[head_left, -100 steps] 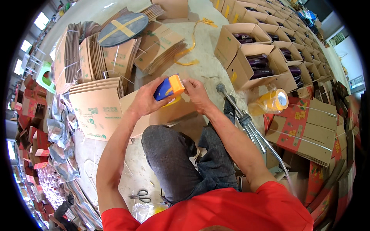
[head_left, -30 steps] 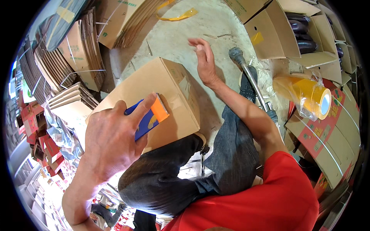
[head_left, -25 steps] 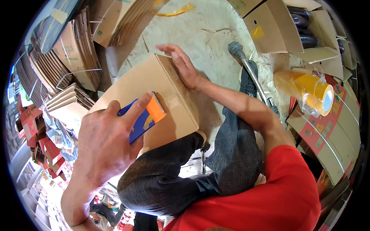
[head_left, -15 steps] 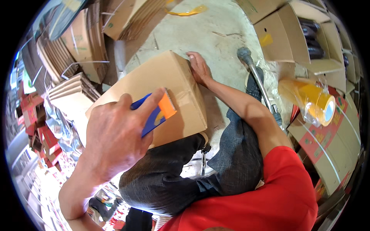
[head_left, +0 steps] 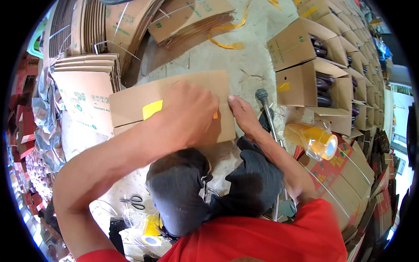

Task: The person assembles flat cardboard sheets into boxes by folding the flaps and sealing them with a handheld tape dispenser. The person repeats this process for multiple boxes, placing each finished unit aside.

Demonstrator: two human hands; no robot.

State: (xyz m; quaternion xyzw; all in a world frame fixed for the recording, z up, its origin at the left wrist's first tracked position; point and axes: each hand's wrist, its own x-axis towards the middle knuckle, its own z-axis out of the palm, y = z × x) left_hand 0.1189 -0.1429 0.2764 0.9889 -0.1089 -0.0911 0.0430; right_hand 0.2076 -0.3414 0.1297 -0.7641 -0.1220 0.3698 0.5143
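Note:
A closed cardboard box lies in front of my knees, with a short strip of yellow tape stuck on it. My left hand is closed at the box's right part, back of the hand up. A bit of the orange edge of the tape dispenser shows past its fingers; the dispenser's blue body is hidden. At the box's right end is my right hand, its thumb stretched out by the corner and its other fingers mostly hidden.
Folded cartons stand at the left and far side. At right are open boxes of dark purple eggplants, a metal pole with a rubber tip, and a yellow tape roll. Scissors and another tape roll lie lower left.
My left hand has gone from above the box's near side, dispenser in plain sight, to its right part. The yellow strip now shows on the box. The view has shifted.

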